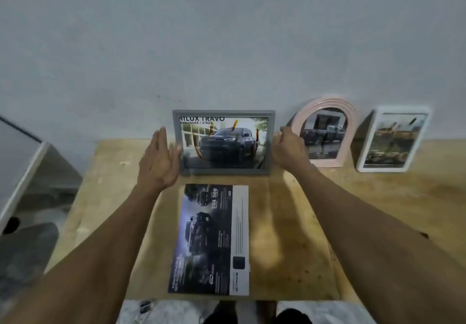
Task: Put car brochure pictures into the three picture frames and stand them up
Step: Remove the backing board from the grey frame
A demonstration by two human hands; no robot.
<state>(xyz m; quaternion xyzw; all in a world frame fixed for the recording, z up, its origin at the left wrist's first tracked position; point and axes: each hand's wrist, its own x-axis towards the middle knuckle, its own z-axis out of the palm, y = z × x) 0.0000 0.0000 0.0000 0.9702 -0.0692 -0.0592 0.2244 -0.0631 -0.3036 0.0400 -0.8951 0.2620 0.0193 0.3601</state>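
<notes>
Nearest you, the brochure (210, 240) lay flat on the table (378, 197). Just beyond it stood the grey frame (223, 171). Your left hand (157, 159) was open beside it; your right hand (290, 149) curled loosely, gripping nothing. Right of that frame stood 2 more: pink frame (327, 105), then white frame (361, 157).

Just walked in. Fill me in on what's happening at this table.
A person is standing picture frames along the wall on a wooden table. The grey frame, holding a truck picture, stands upright between the two hands: the left hand is open beside its left edge, the right hand is at its right edge. The pink arched frame and white frame stand filled to the right. A brochure sheet lies flat in front.
</notes>
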